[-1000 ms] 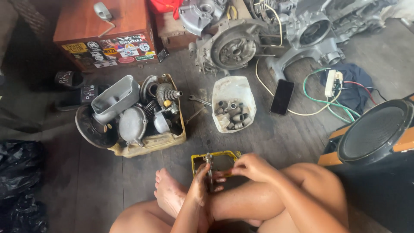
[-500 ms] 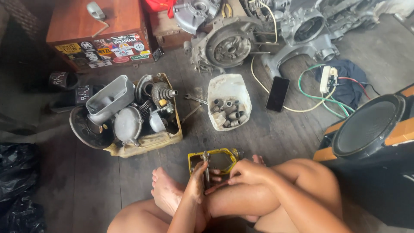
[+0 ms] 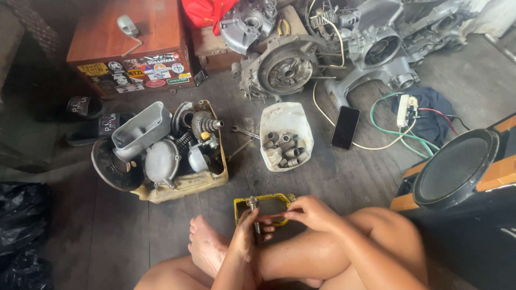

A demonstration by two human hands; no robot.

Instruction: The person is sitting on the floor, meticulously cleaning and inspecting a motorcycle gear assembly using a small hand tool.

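I sit cross-legged on a wooden floor. A small yellow tray lies just in front of my crossed legs. My left hand grips a metal tool or shaft standing upright at the tray's near edge. My right hand rests on the tray's right side, fingers curled over a thin reddish part. What the tray holds is hidden by my hands.
A yellow box of engine parts sits to the left. A white tub holds several sockets, with wrenches beside it. A black phone, engine casings, a wooden chest and a speaker surround me.
The view has shifted slightly. My right hand has moved left over the tray's right side; my left hand stays on the upright metal piece.
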